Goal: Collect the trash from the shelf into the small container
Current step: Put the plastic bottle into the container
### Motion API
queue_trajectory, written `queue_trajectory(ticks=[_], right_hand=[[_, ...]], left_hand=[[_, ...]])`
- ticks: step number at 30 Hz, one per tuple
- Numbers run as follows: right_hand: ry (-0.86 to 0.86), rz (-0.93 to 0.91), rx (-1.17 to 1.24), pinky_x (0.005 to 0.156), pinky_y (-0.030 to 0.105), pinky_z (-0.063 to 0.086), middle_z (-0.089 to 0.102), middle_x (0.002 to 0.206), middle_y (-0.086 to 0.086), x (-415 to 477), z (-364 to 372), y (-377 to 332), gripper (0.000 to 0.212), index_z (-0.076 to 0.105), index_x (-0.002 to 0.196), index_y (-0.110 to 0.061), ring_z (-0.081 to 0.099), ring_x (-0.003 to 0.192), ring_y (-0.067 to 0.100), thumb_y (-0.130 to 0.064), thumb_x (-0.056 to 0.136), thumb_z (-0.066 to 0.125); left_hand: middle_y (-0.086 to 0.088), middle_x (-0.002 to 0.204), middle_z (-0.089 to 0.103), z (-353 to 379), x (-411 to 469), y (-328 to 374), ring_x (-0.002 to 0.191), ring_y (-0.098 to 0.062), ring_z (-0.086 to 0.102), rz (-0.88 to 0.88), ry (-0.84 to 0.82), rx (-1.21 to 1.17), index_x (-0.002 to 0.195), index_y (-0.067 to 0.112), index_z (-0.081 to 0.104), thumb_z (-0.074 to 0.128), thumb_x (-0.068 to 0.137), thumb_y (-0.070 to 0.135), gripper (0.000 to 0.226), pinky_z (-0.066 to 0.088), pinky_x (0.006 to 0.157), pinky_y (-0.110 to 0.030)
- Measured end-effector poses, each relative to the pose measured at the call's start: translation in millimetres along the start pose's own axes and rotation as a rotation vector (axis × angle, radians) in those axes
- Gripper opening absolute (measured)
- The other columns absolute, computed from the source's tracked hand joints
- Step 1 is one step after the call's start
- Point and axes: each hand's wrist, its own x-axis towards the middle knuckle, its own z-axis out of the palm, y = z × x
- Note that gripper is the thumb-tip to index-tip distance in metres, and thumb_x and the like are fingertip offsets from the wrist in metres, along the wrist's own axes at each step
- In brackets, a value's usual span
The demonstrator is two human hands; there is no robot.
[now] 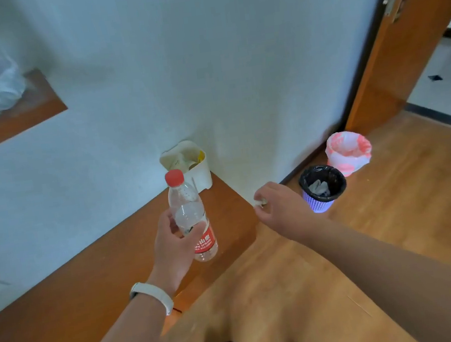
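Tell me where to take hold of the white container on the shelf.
Probably best to take the white container by its near rim, from above and the right. It stands upright, top open, back to the wall, and the bottle in the left hand covers its left corner.

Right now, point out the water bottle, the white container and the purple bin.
water bottle point(174, 176), head view, red cap.
white container point(203, 178), head view, front wall.
purple bin point(319, 204), head view, lattice side.
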Motion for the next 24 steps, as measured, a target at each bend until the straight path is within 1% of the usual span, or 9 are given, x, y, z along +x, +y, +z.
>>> queue_trajectory(ticks=[4,6,10,13,16,18,20,24], right_hand=[[-0.008,-0.009,0.03,0.076,0.026,0.047,0.061,0.104,0.0,28,-1,11,0.018,0.064,0.104,-0.013,0.056,0.09,0.015,-0.024,0.091,0.06],[-0.021,-0.021,0.025,0.077,0.026,0.049,0.061,0.105,-0.002,45,2,14,0.019,0.063,0.105,-0.014,0.056,0.09,0.014,-0.026,0.092,0.058],[-0.053,-0.042,0.012,0.076,0.026,0.048,0.061,0.104,-0.002,86,13,22,0.019,0.063,0.105,-0.014,0.057,0.092,0.015,-0.026,0.091,0.059],[-0.077,-0.04,-0.006,0.075,0.025,0.047,0.062,0.102,-0.003,122,17,30,0.018,0.063,0.104,-0.015,0.056,0.091,0.014,-0.026,0.091,0.059],[-0.102,-0.033,-0.017,0.082,0.027,0.049,0.062,0.104,-0.005,160,19,35,0.02,0.064,0.107,-0.015,0.055,0.094,0.011,-0.027,0.092,0.058],[-0.113,-0.03,-0.022,0.086,0.026,0.048,0.061,0.107,-0.006,187,19,35,0.023,0.063,0.111,-0.016,0.055,0.098,0.011,-0.028,0.092,0.058],[-0.125,-0.048,-0.033,0.085,0.024,0.046,0.061,0.108,-0.005,212,22,35,0.023,0.062,0.112,-0.016,0.055,0.097,0.01,-0.029,0.093,0.057],[-0.129,-0.092,-0.052,0.081,0.021,0.044,0.061,0.106,-0.007,253,39,31,0.022,0.062,0.111,-0.019,0.054,0.094,0.007,-0.03,0.093,0.057]], left_hand=[[0.011,0.118,0.055,10,24,13,0.101,-0.008,0.056,0.019,0.011,-0.017,0.129,0.035,0.042,0.076,0.079,0.04,0.061,0.046,0.074,-0.02],[0.01,0.116,0.056,13,40,17,0.099,-0.007,0.057,0.02,0.018,-0.03,0.129,0.033,0.043,0.076,0.079,0.039,0.06,0.046,0.072,-0.018],[0.01,0.114,0.056,18,80,21,0.098,-0.005,0.056,0.021,0.043,-0.058,0.128,0.029,0.044,0.077,0.078,0.033,0.06,0.045,0.071,-0.017],[0.009,0.115,0.057,21,116,23,0.1,-0.009,0.058,0.017,0.059,-0.068,0.127,0.031,0.044,0.077,0.079,0.033,0.059,0.047,0.074,-0.019],[0.01,0.114,0.057,20,156,29,0.102,-0.012,0.058,0.008,0.078,-0.092,0.126,0.031,0.043,0.077,0.079,0.034,0.058,0.052,0.082,-0.026],[0.012,0.112,0.057,17,183,36,0.1,-0.01,0.059,0.027,0.084,-0.09,0.125,0.031,0.043,0.076,0.079,0.034,0.057,0.053,0.08,-0.024],[0.011,0.113,0.058,12,207,43,0.101,-0.01,0.059,0.037,0.103,-0.085,0.125,0.029,0.044,0.075,0.08,0.032,0.055,0.049,0.075,-0.02],[0.007,0.116,0.059,3,246,52,0.104,-0.013,0.058,0.049,0.125,-0.076,0.127,0.027,0.045,0.075,0.08,0.031,0.056,0.052,0.081,-0.027]])
